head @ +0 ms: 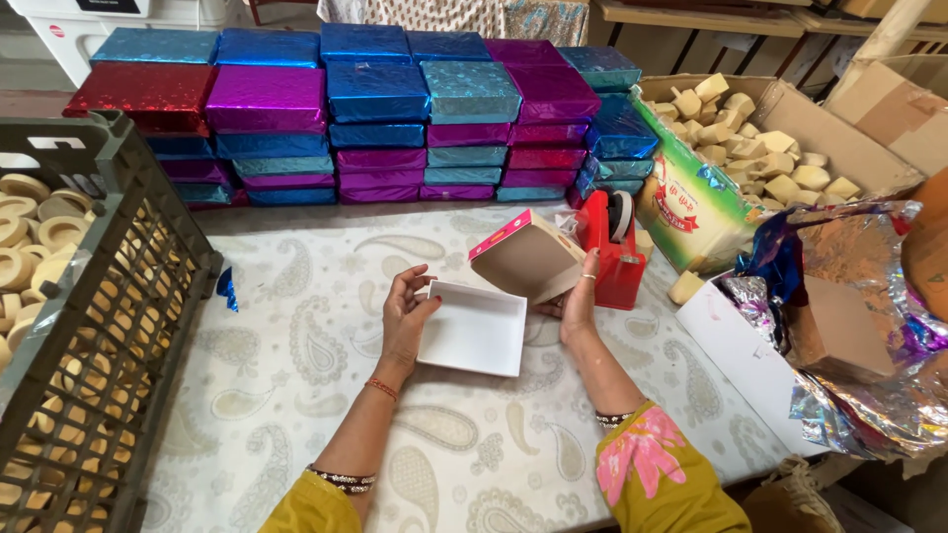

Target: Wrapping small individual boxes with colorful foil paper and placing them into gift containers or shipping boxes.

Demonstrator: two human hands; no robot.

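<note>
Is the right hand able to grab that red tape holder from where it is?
Probably yes. The right hand holds the box lid right beside the red tape dispenser, and nothing stands between them. But its fingers are busy with the lid, so it would likely have to let go first.

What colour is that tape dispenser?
Red tape dispenser, beside the right hand; head view.

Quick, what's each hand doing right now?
Left hand: closed on the empty white cardboard box tray.
Right hand: closed on the pink-edged cardboard lid.
</note>
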